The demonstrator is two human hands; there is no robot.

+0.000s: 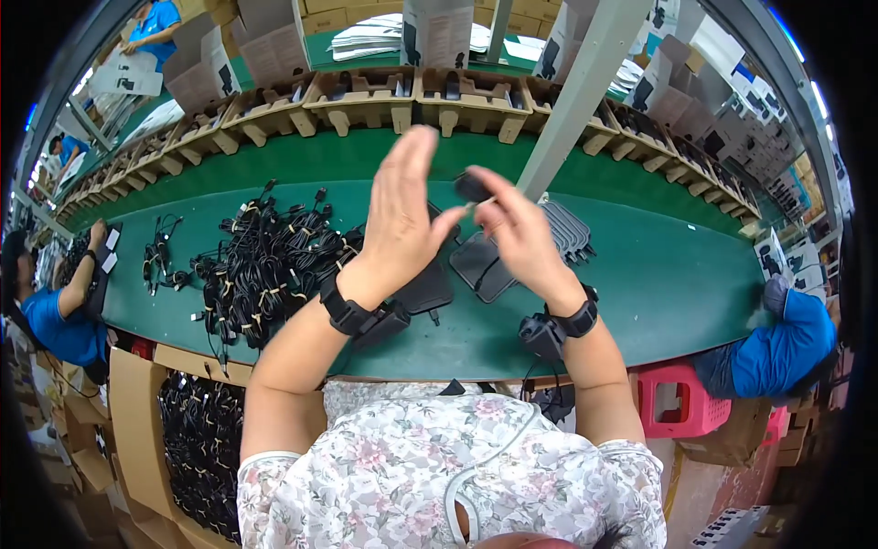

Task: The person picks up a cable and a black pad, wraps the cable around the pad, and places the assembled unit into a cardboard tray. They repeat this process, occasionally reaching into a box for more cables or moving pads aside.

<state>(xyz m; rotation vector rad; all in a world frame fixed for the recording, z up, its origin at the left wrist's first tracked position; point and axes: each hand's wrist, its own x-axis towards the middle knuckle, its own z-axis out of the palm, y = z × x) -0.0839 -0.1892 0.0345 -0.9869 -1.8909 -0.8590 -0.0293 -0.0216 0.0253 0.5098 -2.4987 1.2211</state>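
Observation:
My left hand (pixel 401 215) is raised over the bench with its fingers stretched out, its thumb reaching toward my right hand's fingertips. In my right hand (pixel 521 233), the thumb and fingers close on a small black rounded piece (pixel 473 188); its exact kind cannot be made out. Below the hands lies a flat black panel with rounded corners (pixel 482 265). Another dark panel (pixel 425 288) is partly covered by my left wrist. Several similar panels are stacked (pixel 567 229) just beyond my right hand. A big heap of bundled black cables (pixel 265 265) sits to my left.
Cardboard trays with black parts (pixel 361 96) line a raised ledge behind the green bench (pixel 677 284). A grey post (pixel 581 101) rises at the back right. A carton of cables (pixel 197 448) stands at lower left. Blue-shirted people sit at both sides; a pink stool (pixel 681 403) is at right.

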